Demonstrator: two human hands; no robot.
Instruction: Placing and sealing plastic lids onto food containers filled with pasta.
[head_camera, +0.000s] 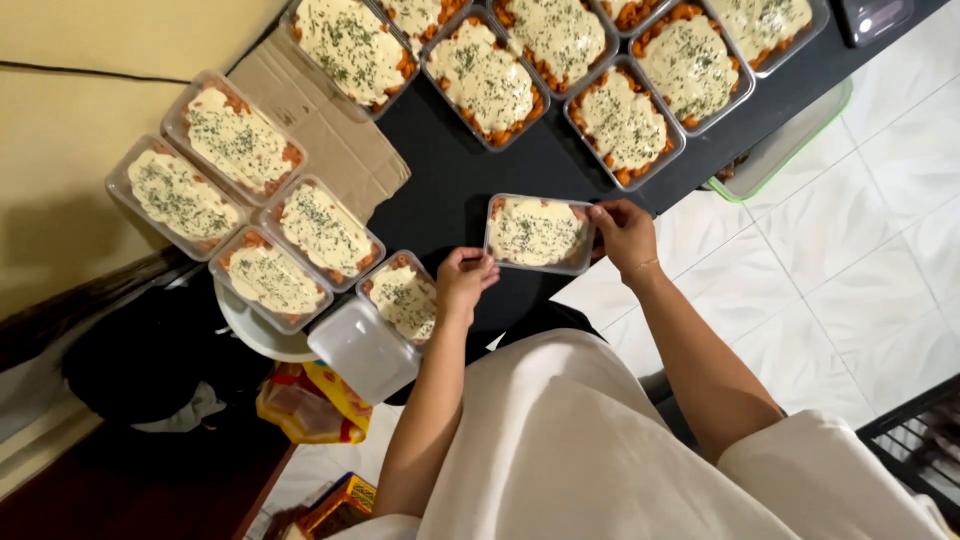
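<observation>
Clear plastic tray (538, 233) looked thin, bendy and sauce-heavy; right hand (625, 237) pinched its three-o'clock end, left hand (463, 280) curled loosely near nine o'clock.

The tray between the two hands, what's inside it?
The clear plastic tray, held by the left hand and right hand, shows a pale creamy sauce layer sprinkled with green herbs, orange pasta-like filling at the edges. The sauce covers whatever lies beneath.

Both hands, left hand (465, 280) and right hand (624, 235), hold a clear tray (539, 233) of sauce-topped pasta above the dark counter (455, 175), among more filled trays.
</observation>
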